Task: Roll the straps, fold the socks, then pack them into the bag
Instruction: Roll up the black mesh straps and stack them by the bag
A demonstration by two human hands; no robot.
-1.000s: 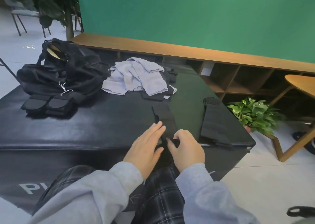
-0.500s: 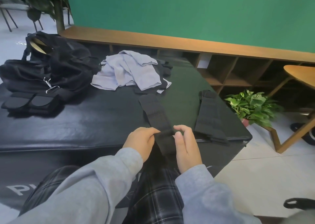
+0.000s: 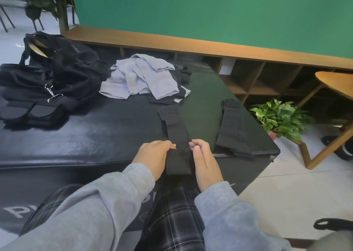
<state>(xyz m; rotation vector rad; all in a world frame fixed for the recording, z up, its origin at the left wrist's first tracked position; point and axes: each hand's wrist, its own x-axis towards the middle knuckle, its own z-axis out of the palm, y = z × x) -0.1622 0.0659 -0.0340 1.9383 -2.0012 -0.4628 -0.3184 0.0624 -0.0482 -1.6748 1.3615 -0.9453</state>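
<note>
A long black perforated strap [image 3: 176,136] lies lengthwise on the black padded table [image 3: 95,136], its near end hanging over the front edge. My left hand [image 3: 152,155] grips the strap's left edge near that end. My right hand [image 3: 205,163] pinches the right edge with curled fingers and thumb. A second black strap [image 3: 233,132] lies flat at the table's right edge. Light grey socks [image 3: 141,77] are piled at the back middle, over some black pieces [image 3: 162,100]. The black bag [image 3: 57,73] sits at the back left, its top open.
Two black folded or rolled pieces [image 3: 30,113] lie in front of the bag, by a metal clip [image 3: 50,92]. A potted green plant [image 3: 280,117] and a wooden table leg [image 3: 324,145] stand on the floor at right. A low wooden shelf [image 3: 210,46] runs along the green wall.
The strap was lifted at its near end and now lies stretched flat along the table. My hands have moved apart to its two edges.
</note>
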